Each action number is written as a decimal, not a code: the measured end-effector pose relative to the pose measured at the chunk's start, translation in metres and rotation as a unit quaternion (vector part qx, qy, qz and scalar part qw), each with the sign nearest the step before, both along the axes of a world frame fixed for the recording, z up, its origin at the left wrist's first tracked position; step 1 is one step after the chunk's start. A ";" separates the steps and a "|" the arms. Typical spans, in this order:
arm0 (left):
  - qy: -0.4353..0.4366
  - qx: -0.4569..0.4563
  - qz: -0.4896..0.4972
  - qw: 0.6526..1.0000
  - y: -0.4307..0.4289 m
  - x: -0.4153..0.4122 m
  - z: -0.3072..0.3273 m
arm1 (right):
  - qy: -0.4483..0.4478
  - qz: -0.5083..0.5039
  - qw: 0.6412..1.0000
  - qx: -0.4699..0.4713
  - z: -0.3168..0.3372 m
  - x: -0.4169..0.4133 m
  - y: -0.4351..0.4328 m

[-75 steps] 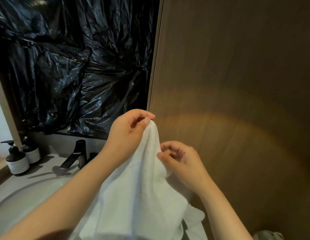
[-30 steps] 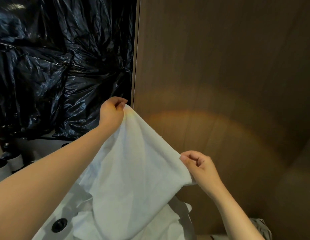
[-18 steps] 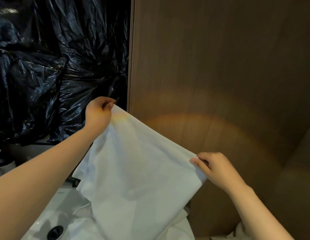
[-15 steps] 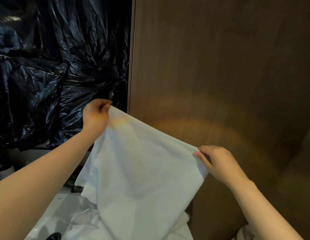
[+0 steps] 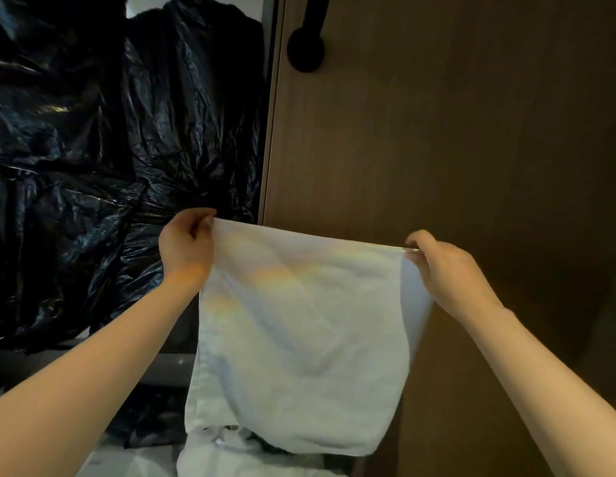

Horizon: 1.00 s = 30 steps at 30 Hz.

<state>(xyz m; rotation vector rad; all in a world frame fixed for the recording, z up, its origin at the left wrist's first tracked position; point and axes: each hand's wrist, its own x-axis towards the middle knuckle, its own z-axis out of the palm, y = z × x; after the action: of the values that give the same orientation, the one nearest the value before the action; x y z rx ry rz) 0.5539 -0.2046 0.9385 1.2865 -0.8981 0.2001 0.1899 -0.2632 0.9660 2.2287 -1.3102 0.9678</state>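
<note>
Head view: towel (image 5: 299, 339) between both hands (image 5: 184, 247)

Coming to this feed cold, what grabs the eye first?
The white towel hangs spread in the centre, its top corners pinched by the left hand and right hand. Behind it, crumpled black plastic sheeting covers the left; a wood panel with a black fitting near its top stands right.
</note>
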 end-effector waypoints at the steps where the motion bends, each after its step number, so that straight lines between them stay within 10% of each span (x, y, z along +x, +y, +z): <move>1: -0.001 -0.002 -0.005 1.000 0.001 -0.001 0.000 | -0.006 0.003 1.000 -0.003 -0.001 0.000 -0.001; 21: -0.008 0.018 -0.056 0.998 0.003 -0.023 -0.005 | 0.066 -0.141 0.985 0.070 -0.052 -0.007 -0.015; 30: -0.008 0.014 -0.195 0.981 0.027 -0.084 -0.028 | -0.064 0.114 0.981 0.146 -0.062 0.037 0.021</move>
<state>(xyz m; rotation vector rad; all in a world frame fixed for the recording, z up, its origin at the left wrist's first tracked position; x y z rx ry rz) 0.4695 -0.1773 0.9107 1.1099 -1.1506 -0.1111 0.2273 -0.2419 0.9039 2.6253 -1.3453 1.0727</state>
